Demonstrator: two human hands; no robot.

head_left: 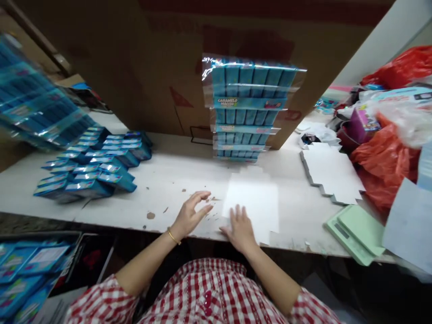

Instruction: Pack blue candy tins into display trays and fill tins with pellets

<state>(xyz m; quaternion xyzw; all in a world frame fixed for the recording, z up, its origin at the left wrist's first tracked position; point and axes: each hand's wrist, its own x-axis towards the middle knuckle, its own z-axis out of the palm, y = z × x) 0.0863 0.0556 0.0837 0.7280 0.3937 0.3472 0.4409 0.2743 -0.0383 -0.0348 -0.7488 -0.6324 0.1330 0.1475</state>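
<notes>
My right hand (240, 228) lies with spread fingers on the lower left part of a flat white cardboard blank (258, 195) with notched edges. To its left, my left hand (191, 213) hovers near the white table (162, 180), thumb and fingers apart and nothing between them, a gold bracelet at the wrist. Behind the blank, blue packs in clear wrap (248, 103) stand stacked against a large cardboard box (151, 81). Many small blue boxes (97, 166) stand in rows at the left of the table.
A stack of white blanks (330, 173) lies at the right, beside a pale green scale (357, 231) and red plastic bags (388, 157). More wrapped blue packs (37, 94) rise at the far left. A box of blue packages (30, 274) sits below the table's front edge.
</notes>
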